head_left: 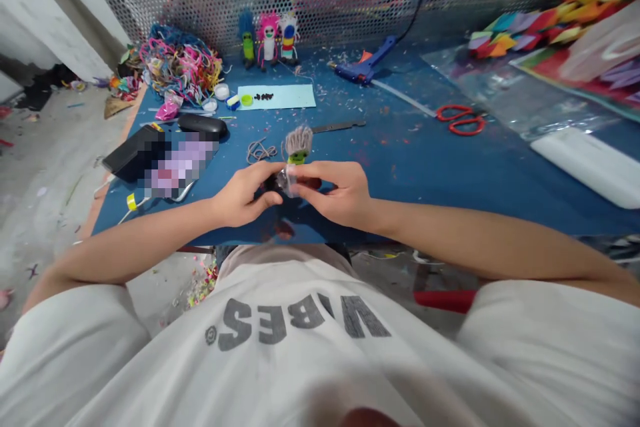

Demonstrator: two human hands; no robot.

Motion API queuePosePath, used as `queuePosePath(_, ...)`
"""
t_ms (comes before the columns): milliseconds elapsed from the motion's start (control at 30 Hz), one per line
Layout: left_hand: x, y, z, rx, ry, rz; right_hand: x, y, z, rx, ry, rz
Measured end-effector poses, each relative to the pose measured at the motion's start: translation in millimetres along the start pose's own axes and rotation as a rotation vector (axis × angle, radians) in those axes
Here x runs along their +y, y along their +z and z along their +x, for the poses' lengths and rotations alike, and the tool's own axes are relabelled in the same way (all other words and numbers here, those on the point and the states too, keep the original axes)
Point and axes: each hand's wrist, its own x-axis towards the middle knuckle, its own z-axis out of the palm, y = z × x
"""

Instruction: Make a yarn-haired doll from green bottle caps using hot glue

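My left hand (pixel 247 195) and my right hand (pixel 340 192) meet near the table's front edge, both closed on a small clear plastic bag (pixel 289 181). Something dark shows inside or behind the bag, too small to make out. The right thumb and fingertips pinch the bag's right side, while the left thumb and fingers curve round its left side. Just beyond the hands is a small yarn doll (pixel 299 145) with grey hair and a green face, its lower part hidden by my fingers. A loose grey yarn strand (pixel 261 151) lies beyond my left hand.
Behind the doll lies a flat metal blade (pixel 339 126). Farther back are a blue glue gun (pixel 367 68), red-handled scissors (pixel 461 119), a light-blue card (pixel 295 97) with dark bits, three finished dolls (pixel 269 40) and a yarn heap (pixel 183 67). A black case (pixel 135 152) sits left.
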Motion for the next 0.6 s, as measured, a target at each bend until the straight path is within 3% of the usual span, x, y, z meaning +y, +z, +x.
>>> queuePosePath(300, 14.0, 2.0, 0.9, 0.022, -0.248, -0.054, 3.9, -5.8, 1.5, -0.118, -0.219, -0.129)
queuePosePath(600, 12.3, 9.6, 4.1, 0.096, -0.386, -0.316, -1.6, -3.5, 3.9, -0.174, -0.24, -0.155)
